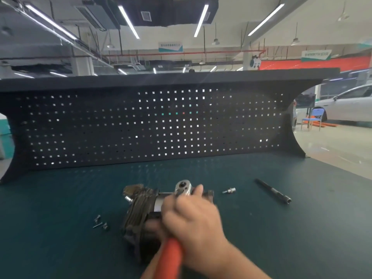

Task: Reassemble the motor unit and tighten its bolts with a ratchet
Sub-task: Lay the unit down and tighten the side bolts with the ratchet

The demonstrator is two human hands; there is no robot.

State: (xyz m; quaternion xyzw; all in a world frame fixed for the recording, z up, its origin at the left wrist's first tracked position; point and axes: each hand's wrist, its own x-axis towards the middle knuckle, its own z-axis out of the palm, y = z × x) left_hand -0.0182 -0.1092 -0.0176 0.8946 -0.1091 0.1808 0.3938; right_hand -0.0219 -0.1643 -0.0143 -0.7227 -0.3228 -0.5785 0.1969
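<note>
One Hand on the Ratchet, Motor Unit Underneath

One hand was plainly in view: the right hand, blurred, lay over the ratchet with its fingers curled round the metal neck just below the head. The ratchet's chrome head, with a square drive socket showing on top, stood out above the knuckles, and its orange handle ran down toward the bottom edge of the picture. At the lower edge a forearm entered beside the handle; whether the left hand held the handle or anything else could not be told, since the right hand and handle covered it.

The motor unit lay on its side on the dark green bench mat, near the front middle of the bench, directly under and left of the right hand. Its dark ribbed housing faced left, and a brownish end piece showed at its far end.

Several loose bolts lay on the mat just left of the motor unit, apart from it. To the right, a small chrome socket adapter lay near the unit, and farther right a long black extension bar lay slanted on the mat, well apart from the hand.

Behind the bench stood a black pegboard with rows of square holes. Beyond it, at right, a blue chair and a white car stood on the shop floor.
</note>
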